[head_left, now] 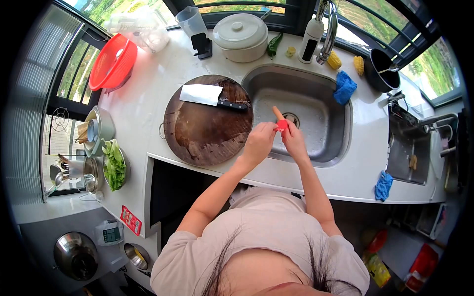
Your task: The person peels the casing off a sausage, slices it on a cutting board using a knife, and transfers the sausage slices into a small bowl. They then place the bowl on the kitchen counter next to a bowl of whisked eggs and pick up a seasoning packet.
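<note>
Over the near part of the sink basin (326, 148), my two hands meet around a carrot (277, 113) and a small red object (282, 125). The carrot points away from me toward the drain. My left hand (260, 142) is closed, its fingertips pinching at the red object. Fingers of my right hand (295, 141) wrap the carrot's near end, which they mostly hide. What kind of thing the red object is, I cannot make out. Left of the sink, a cleaver (201, 94) with a black handle lies on a round wooden chopping board (207, 135).
Behind the sink stand a lidded white pot (240, 39), a green pepper (274, 45), a soap bottle (311, 42) and the faucet (330, 34). A blue cloth (344, 88) hangs at the right rim. Far left are a red basket (113, 61) and leafy greens (114, 166).
</note>
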### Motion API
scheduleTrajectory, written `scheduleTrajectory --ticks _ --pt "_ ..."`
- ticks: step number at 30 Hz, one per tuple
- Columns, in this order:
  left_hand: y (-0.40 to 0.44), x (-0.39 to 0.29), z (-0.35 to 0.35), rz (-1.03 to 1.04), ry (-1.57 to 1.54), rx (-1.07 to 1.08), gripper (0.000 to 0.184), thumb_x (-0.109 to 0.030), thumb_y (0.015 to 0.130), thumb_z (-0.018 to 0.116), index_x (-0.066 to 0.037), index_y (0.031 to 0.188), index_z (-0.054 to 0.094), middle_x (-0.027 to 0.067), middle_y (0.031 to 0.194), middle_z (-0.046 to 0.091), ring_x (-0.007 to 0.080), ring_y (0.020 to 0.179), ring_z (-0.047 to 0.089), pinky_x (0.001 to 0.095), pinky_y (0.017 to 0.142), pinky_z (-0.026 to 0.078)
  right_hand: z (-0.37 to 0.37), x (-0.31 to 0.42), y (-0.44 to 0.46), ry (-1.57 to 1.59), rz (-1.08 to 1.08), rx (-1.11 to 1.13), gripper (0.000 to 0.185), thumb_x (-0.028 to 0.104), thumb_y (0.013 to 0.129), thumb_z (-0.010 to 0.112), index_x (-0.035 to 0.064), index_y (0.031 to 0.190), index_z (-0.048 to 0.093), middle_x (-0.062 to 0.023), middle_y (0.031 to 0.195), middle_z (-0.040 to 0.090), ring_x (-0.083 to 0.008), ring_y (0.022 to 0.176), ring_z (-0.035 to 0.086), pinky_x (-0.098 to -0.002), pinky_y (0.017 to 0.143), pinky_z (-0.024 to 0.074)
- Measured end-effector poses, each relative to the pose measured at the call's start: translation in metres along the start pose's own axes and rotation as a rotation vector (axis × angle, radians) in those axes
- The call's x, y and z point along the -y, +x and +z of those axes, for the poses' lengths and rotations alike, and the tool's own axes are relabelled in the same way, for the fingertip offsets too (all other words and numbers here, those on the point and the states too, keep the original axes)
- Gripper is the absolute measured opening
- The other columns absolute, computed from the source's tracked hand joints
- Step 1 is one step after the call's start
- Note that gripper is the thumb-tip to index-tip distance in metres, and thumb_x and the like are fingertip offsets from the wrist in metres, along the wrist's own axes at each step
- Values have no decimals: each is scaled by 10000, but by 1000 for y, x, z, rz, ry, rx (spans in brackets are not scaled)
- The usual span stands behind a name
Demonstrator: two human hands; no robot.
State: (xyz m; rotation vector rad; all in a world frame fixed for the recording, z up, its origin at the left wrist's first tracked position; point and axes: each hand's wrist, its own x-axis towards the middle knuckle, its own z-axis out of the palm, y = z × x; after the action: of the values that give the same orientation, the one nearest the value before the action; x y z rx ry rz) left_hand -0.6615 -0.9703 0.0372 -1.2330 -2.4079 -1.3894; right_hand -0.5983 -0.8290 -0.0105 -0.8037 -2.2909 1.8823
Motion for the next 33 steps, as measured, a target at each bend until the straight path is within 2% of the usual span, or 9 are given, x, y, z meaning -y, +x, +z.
scheduleTrajectory --ticks 2,5,8,16,20,26,30,31,33 --pt "4 1 -4 -10 6 3 94 17 832 623 8 926 618 157 852 635 352 813 612 421 713 493 3 2 -4 294 126 117 338 82 949 497 -16 1272 500 -181 903 676 -242 722 663 -353 613 489" --pt "4 0 -3 8 1 50 101 21 823 623 3 921 613 154 843 625 346 807 606 419 711 488 9 -6 -3 96 88 77 353 114 970 488 -17 1297 470 -124 856 640 -182 682 608 -320 606 477" --pt "-10 -11 0 89 19 129 126 31 802 630 -8 920 610 147 829 614 332 792 598 411 705 480 16 -36 9 -160 -288 -90 360 127 977 485 -13 1309 470 -57 791 579 -119 667 546 -290 596 460" --pt "-22 -45 -32 292 20 40 205 71 741 663 -20 921 628 112 772 583 277 725 572 380 678 471 14 54 -10 200 -119 109 391 139 926 554 22 1297 514 -74 747 582 -143 681 574 -296 601 460" --pt "-27 -44 -66 191 80 -6 181 60 764 677 -5 928 636 121 770 596 280 704 578 370 649 476 44 77 0 18 -320 194 323 126 888 580 39 1198 606 -94 715 598 -134 657 580 -291 605 465" --pt "-40 -17 -90 -154 104 -260 59 30 831 657 15 882 632 123 771 621 302 721 606 350 656 491 105 70 17 -99 -424 187 208 105 841 597 26 1023 659 -191 823 670 -307 733 673 -364 640 499" --pt "-60 -17 -95 -478 54 -109 495 -132 785 770 -5 1195 523 167 1124 581 246 938 603 334 736 511 120 47 21 -243 -506 177 271 126 850 597 20 1093 650 -201 842 664 -371 785 656 -427 681 505" --pt "-64 -15 -103 -546 -19 99 858 -258 763 808 21 1418 329 207 1348 461 231 1126 556 328 827 511 122 40 21 -287 -540 164 309 128 854 595 7 1135 631 -202 862 659 -375 790 650 -434 688 505" --pt "-63 -5 -97 -772 -166 10 938 -307 790 785 55 1462 241 233 1393 434 254 1149 566 335 862 505 121 36 17 -374 -578 171 385 128 864 586 -27 1216 577 -207 913 640 -382 810 638 -445 704 503"
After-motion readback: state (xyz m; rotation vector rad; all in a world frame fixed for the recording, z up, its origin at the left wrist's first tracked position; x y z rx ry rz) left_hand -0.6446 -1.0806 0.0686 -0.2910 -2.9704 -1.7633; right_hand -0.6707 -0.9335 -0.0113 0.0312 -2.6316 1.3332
